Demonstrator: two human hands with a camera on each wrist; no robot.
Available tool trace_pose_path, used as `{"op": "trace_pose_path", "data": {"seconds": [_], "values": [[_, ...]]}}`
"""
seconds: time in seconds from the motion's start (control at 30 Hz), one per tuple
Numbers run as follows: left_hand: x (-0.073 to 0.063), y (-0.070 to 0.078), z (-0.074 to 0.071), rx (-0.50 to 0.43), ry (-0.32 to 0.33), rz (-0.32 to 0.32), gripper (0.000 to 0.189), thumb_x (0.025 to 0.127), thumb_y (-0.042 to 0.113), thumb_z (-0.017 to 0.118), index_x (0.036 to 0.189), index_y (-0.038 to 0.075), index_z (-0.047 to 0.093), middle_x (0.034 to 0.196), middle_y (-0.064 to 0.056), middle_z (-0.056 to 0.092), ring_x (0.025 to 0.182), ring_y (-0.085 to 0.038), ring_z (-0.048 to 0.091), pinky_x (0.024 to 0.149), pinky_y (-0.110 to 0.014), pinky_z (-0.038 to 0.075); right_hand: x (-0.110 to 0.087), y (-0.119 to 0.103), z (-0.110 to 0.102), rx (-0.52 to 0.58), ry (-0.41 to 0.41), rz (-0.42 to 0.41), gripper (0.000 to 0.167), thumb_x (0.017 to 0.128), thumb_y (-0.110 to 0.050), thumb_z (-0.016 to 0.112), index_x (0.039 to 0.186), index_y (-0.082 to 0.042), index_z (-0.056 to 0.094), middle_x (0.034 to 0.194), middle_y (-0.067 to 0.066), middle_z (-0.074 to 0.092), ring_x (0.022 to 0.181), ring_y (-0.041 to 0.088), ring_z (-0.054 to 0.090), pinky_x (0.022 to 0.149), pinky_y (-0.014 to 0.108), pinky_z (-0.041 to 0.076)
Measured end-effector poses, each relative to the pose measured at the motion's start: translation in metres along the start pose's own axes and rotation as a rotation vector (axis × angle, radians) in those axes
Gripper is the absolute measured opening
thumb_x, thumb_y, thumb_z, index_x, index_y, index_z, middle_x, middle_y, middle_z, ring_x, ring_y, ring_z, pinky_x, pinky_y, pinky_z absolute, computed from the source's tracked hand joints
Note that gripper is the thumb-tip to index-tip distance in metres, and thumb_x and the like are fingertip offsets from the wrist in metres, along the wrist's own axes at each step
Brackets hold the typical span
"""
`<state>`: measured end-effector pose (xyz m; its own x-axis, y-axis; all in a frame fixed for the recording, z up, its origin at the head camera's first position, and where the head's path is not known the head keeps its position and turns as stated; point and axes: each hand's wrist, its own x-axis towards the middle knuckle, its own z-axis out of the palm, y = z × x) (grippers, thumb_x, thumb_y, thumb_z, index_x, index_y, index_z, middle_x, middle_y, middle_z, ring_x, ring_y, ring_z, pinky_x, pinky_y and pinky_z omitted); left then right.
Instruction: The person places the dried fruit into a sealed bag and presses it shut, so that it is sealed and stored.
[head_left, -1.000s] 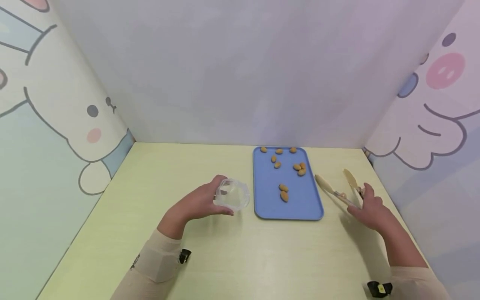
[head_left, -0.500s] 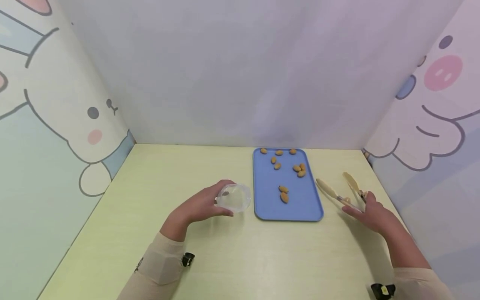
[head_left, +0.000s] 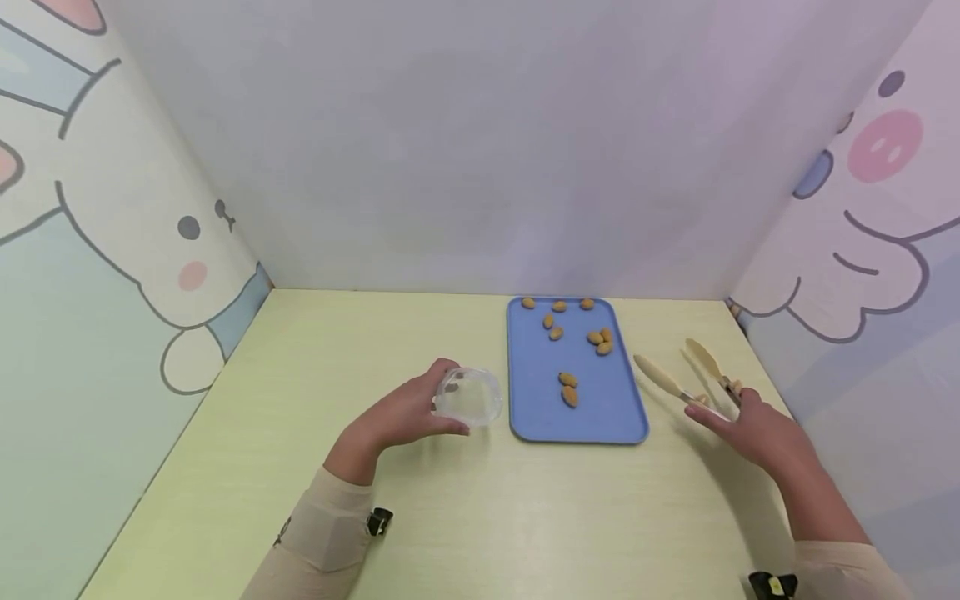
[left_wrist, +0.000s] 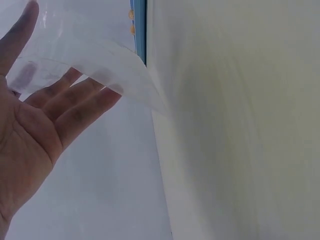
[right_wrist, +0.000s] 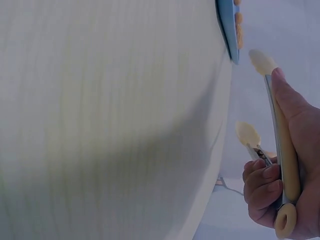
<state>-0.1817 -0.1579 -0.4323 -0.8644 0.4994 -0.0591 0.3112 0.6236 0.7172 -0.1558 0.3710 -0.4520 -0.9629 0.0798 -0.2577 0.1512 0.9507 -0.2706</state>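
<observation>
My left hand (head_left: pixel 408 410) grips a clear plastic cup (head_left: pixel 474 397) from its left side, just left of the blue tray (head_left: pixel 542 419). In the left wrist view the thumb and fingers (left_wrist: pixel 82 106) spread round the see-through wall of the cup (left_wrist: pixel 107 60), part of which is out of frame. To the right of the tray, my right hand (head_left: pixel 767 433) holds beige-tipped tongs (head_left: pixel 658 377) with their two arms spread apart. The right wrist view shows the thumb along one arm of the tongs (right_wrist: pixel 289 155) and the fingers curled round the other. Several almonds (head_left: pixel 570 397) lie scattered on the tray.
The pale yellow tabletop (head_left: pixel 487 517) meets a plain grey wall (head_left: pixel 480 167) behind the tray. Side walls with cartoon animals (head_left: pixel 187 308) stand close at left and right, the right one near my right hand.
The spread tongs and my right hand have shifted slightly, with the thumb sliding a little along the arm. My left hand and the cup sit slightly lower and further right in view. The almonds lie unchanged.
</observation>
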Motion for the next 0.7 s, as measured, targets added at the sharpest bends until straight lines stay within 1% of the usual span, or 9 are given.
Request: {"op": "trace_pose_path", "data": {"seconds": [0.17, 0.23, 0.3, 0.37, 0.43, 0.47, 0.53, 0.6, 0.7], "values": [[0.002, 0.000, 0.000, -0.036, -0.008, 0.017, 0.082, 0.075, 0.038, 0.085, 0.141, 0.031, 0.037, 0.122, -0.007, 0.059, 0.099, -0.019, 0.055, 0.081, -0.038, 0.048, -0.002, -0.004, 0.001, 0.025, 0.050, -0.027, 0.115, 0.083, -0.080, 0.046, 0.143, 0.015, 0.020, 0.128, 0.043, 0.047, 0.095, 0.051, 0.061, 0.057, 0.046, 0.044], [0.003, 0.000, 0.000, -0.035, -0.012, 0.018, 0.084, 0.075, 0.038, 0.085, 0.144, 0.033, 0.036, 0.126, -0.007, 0.058, 0.100, -0.019, 0.055, 0.082, -0.038, 0.049, -0.002, -0.007, 0.001, 0.037, 0.073, -0.037, 0.111, 0.082, -0.080, 0.048, 0.141, 0.012, 0.024, 0.121, 0.037, 0.055, 0.086, 0.042, 0.063, 0.054, 0.041, 0.041], [0.003, 0.000, 0.001, -0.024, -0.012, 0.008, 0.088, 0.075, 0.041, 0.084, 0.147, 0.035, 0.033, 0.130, -0.006, 0.057, 0.100, -0.018, 0.056, 0.083, -0.039, 0.049, -0.003, -0.009, 0.002, 0.044, 0.100, -0.054, 0.106, 0.082, -0.079, 0.050, 0.137, 0.009, 0.029, 0.108, 0.029, 0.060, 0.077, 0.032, 0.062, 0.052, 0.037, 0.039], [0.002, 0.000, 0.001, -0.011, -0.013, -0.004, 0.094, 0.075, 0.044, 0.084, 0.150, 0.036, 0.029, 0.135, -0.004, 0.055, 0.101, -0.018, 0.056, 0.086, -0.039, 0.049, -0.002, -0.011, 0.003, 0.059, 0.136, -0.076, 0.096, 0.082, -0.077, 0.053, 0.128, 0.005, 0.036, 0.096, 0.020, 0.059, 0.069, 0.025, 0.056, 0.051, 0.034, 0.036], [0.002, 0.000, 0.001, -0.008, -0.013, -0.012, 0.096, 0.074, 0.045, 0.084, 0.152, 0.037, 0.027, 0.136, -0.003, 0.054, 0.102, -0.018, 0.056, 0.087, -0.040, 0.049, -0.002, -0.013, 0.004, 0.077, 0.164, -0.101, 0.087, 0.080, -0.076, 0.057, 0.119, 0.000, 0.040, 0.092, 0.014, 0.054, 0.066, 0.022, 0.051, 0.051, 0.033, 0.034], [0.003, 0.000, 0.001, -0.008, -0.013, -0.010, 0.095, 0.074, 0.045, 0.084, 0.151, 0.036, 0.029, 0.136, -0.003, 0.055, 0.102, -0.018, 0.056, 0.087, -0.040, 0.048, -0.003, -0.015, 0.004, 0.086, 0.175, -0.116, 0.084, 0.080, -0.075, 0.059, 0.118, -0.002, 0.041, 0.095, 0.013, 0.053, 0.067, 0.023, 0.051, 0.052, 0.033, 0.034], [0.004, 0.000, 0.001, -0.012, -0.014, 0.001, 0.091, 0.074, 0.044, 0.084, 0.149, 0.034, 0.033, 0.132, -0.004, 0.057, 0.102, -0.018, 0.055, 0.087, -0.040, 0.048, -0.003, -0.019, 0.003, 0.102, 0.175, -0.138, 0.084, 0.078, -0.074, 0.062, 0.119, -0.003, 0.043, 0.104, 0.016, 0.052, 0.071, 0.025, 0.052, 0.054, 0.033, 0.035], [0.005, -0.001, 0.001, -0.020, -0.012, 0.015, 0.085, 0.074, 0.043, 0.084, 0.145, 0.032, 0.038, 0.127, -0.004, 0.059, 0.101, -0.018, 0.055, 0.086, -0.040, 0.048, -0.004, -0.023, 0.002, 0.109, 0.150, -0.163, 0.086, 0.078, -0.073, 0.064, 0.124, -0.003, 0.043, 0.107, 0.016, 0.054, 0.073, 0.025, 0.054, 0.056, 0.033, 0.037], [0.006, -0.003, 0.002, -0.021, -0.007, 0.025, 0.079, 0.074, 0.043, 0.085, 0.139, 0.032, 0.042, 0.121, -0.004, 0.061, 0.099, -0.017, 0.056, 0.084, -0.039, 0.048, -0.007, -0.030, 0.001, 0.090, 0.109, -0.205, 0.087, 0.078, -0.072, 0.065, 0.128, -0.005, 0.040, 0.095, 0.011, 0.059, 0.069, 0.021, 0.053, 0.055, 0.033, 0.037]]}}
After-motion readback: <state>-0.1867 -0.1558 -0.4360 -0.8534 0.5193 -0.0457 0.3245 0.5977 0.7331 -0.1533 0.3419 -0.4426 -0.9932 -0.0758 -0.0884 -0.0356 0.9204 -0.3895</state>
